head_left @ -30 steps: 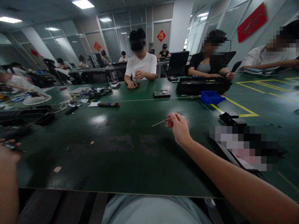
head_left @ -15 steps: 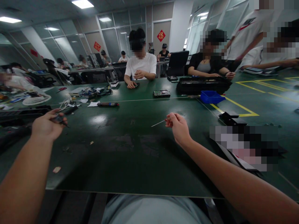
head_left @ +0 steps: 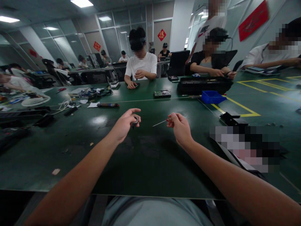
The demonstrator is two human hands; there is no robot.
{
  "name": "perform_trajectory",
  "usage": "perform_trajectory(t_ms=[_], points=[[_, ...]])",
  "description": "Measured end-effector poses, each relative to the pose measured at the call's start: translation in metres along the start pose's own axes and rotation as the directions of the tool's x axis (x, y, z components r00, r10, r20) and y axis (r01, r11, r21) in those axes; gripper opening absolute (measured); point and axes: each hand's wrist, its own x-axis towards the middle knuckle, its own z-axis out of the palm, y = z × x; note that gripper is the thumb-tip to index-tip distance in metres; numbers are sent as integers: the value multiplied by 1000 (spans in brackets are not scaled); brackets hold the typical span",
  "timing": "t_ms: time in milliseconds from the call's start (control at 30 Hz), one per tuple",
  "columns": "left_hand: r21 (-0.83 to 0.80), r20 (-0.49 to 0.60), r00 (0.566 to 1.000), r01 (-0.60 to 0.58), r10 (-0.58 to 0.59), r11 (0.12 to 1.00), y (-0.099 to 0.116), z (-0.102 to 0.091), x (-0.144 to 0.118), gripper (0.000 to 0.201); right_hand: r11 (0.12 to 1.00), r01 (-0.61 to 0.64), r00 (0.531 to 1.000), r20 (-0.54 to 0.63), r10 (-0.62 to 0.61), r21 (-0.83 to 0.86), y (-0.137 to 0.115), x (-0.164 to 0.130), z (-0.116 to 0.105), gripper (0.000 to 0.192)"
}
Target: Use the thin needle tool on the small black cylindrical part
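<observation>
Over the middle of the table, my left hand (head_left: 125, 125) grips a small dark object with a shiny curved edge (head_left: 135, 120); the fingers hide most of it, so its kind is unclear. Its index finger points out to the right. My right hand (head_left: 180, 127), a short way to the right, is closed around the handle of a thin screwdriver (head_left: 160, 123). The metal shaft points left and slightly down, toward the left hand, with a gap between them. Only a bit of the reddish handle shows.
Across the green table (head_left: 117, 175) lie a hard drive (head_left: 162, 93), a blue bin (head_left: 213, 97), a long black casing (head_left: 204, 85) and a brown-handled tool (head_left: 108, 105). Cables (head_left: 94, 92) and black parts fill the left side. Co-workers sit opposite and at right.
My left hand has swung right from the table's left side to the middle, carrying the small dark object. My right hand and the screwdriver have hardly moved. A standing person at right has shifted left.
</observation>
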Motion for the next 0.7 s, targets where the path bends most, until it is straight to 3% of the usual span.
perform_trajectory(t_ms=[100,233,333,433,567,700], points=[[109,127,992,-29,15,994,-9,28,-5,45,1000,17,1000,-21,-17,-9,1,1,0,25],[360,236,972,-96,9,928,-34,41,-9,48,1000,13,999,-30,-13,0,1,1,1,25],[580,295,955,-208,36,787,-56,36,-7,62,1000,-18,1000,-12,18,4,2,1,2,23],[703,321,945,-286,68,651,-72,25,0,55,998,-54,998,-18,54,-34,3,1,3,20],[753,321,940,-326,113,572,-82,11,13,35,988,-73,997,-22,71,-137,2,2,1,22],[754,310,924,-382,223,534,-85,6,17,33,971,-27,999,22,33,-237,1,1,0,33]])
